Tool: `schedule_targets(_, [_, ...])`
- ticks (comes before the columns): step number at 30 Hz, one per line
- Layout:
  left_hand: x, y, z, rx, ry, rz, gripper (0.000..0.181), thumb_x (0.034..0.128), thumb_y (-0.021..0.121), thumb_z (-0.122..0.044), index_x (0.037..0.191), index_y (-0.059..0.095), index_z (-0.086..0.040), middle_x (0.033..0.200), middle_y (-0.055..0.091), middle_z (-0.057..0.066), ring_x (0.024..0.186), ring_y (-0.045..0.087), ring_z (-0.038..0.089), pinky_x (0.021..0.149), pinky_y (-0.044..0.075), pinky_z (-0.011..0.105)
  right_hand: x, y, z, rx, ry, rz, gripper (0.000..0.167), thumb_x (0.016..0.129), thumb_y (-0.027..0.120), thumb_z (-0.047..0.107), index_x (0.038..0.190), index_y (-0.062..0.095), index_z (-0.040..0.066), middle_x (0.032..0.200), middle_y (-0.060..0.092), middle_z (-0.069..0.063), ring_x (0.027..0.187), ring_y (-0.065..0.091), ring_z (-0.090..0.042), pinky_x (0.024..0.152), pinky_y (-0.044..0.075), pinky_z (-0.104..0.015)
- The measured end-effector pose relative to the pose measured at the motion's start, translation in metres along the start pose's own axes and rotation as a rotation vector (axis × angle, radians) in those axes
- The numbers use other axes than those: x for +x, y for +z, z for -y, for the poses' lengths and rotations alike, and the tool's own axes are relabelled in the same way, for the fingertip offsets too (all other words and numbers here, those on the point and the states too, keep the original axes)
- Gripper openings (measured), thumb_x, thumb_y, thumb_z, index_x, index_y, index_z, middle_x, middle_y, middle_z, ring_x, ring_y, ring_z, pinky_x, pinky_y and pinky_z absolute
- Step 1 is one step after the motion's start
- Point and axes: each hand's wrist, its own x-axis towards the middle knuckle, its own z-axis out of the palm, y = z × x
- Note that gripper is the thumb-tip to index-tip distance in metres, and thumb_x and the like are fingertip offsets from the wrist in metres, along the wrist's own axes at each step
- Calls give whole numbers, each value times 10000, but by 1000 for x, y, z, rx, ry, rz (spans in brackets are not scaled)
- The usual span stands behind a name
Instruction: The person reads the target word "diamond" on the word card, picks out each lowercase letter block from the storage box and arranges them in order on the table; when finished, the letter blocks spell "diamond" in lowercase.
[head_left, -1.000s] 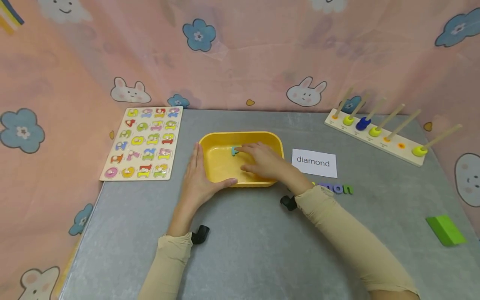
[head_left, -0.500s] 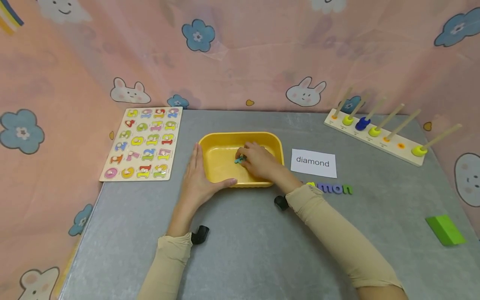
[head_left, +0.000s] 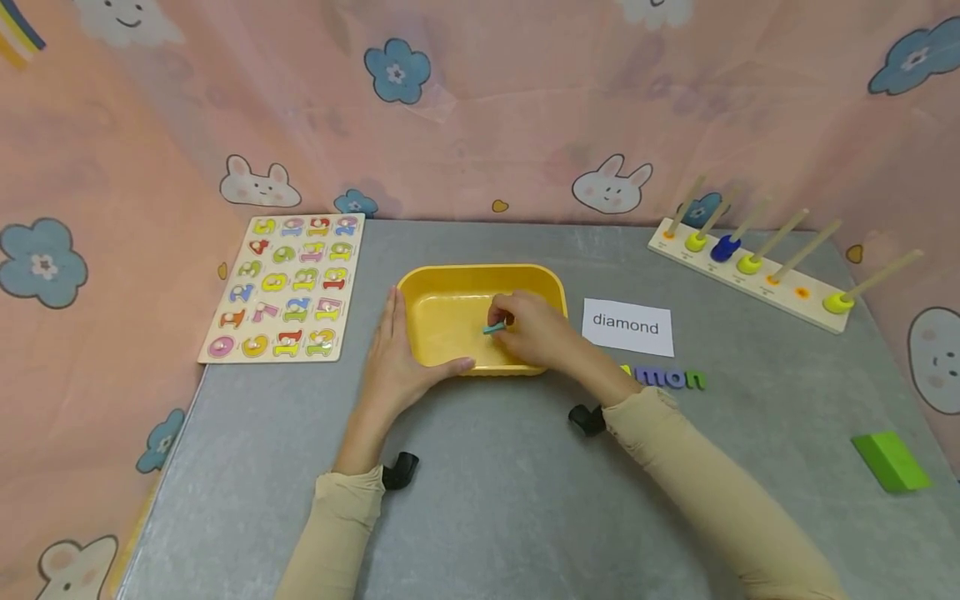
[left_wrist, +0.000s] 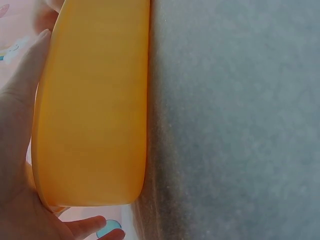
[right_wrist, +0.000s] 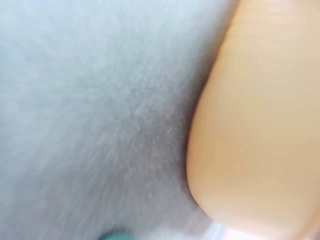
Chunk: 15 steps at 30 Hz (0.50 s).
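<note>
In the head view, a yellow plastic tray [head_left: 442, 333] sits mid-table. Against its left side and near corner rests my left hand [head_left: 397, 358], fingers straight and thumb lying along the front rim. The left wrist view has the tray's outer wall [left_wrist: 95, 110] beside that hand. Inside the tray, my right hand [head_left: 532, 329] pinches a small teal piece [head_left: 493, 328], seen edge-on, so its shape is hard to tell. Right of the tray lies a white card [head_left: 628, 326] printed "diamond". Below it stand toy letters: a purple m [head_left: 649, 377], purple o [head_left: 676, 378], green n [head_left: 696, 380]; a yellow one is partly hidden by the right wrist.
A wooden number puzzle board [head_left: 285, 287] lies at the back left. At the back right stands a peg counting rack [head_left: 750, 271] with upright sticks and rings. A green block [head_left: 891, 461] sits near the right edge. A pink patterned curtain [head_left: 480, 108] hangs behind the table.
My right hand has picked up the teal piece from the tray floor, turned it edge-on and drawn it slightly right. The left hand has stayed against the tray.
</note>
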Motion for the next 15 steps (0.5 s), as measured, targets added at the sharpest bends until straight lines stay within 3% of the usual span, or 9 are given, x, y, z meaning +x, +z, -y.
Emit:
schedule_targets(4, [0, 0, 0, 3, 0, -2, 1516, 670, 881, -751, 1716, -73, -209, 1813, -16, 29, 1656, 140, 360, 1311, 220, 605, -23, -11, 0, 91, -62, -111, 120, 940, 790, 33, 984, 686, 72, 951, 705, -68, 906, 640, -234, 876, 561, -414])
schedule_targets(8, [0, 0, 0, 4, 1, -3, 1522, 662, 886, -748, 1717, -72, -215, 1813, -17, 21, 1658, 137, 349, 1314, 218, 596, -52, -20, -8, 75, -148, -254, 212, 914, 800, -19, 1103, 719, 31, 1011, 753, -80, 889, 666, -208, 826, 586, -396])
schedule_targets(11, [0, -1, 0, 1, 2, -5, 1527, 654, 895, -741, 1719, -64, -213, 1813, -16, 17, 1658, 139, 348, 1312, 220, 602, -76, -30, -21, 44, -177, -364, 292, 890, 795, -77, 1158, 752, 31, 1062, 752, -77, 891, 646, -174, 794, 563, -265])
schedule_targets(15, [-1, -1, 0, 0, 3, -4, 1529, 652, 898, -739, 1719, -61, -210, 1813, -17, 15, 1658, 138, 349, 1308, 224, 609, -107, -48, -42, 26, -139, -468, 268, 866, 799, -119, 1097, 773, 15, 1047, 746, -94, 875, 597, -95, 774, 468, -95])
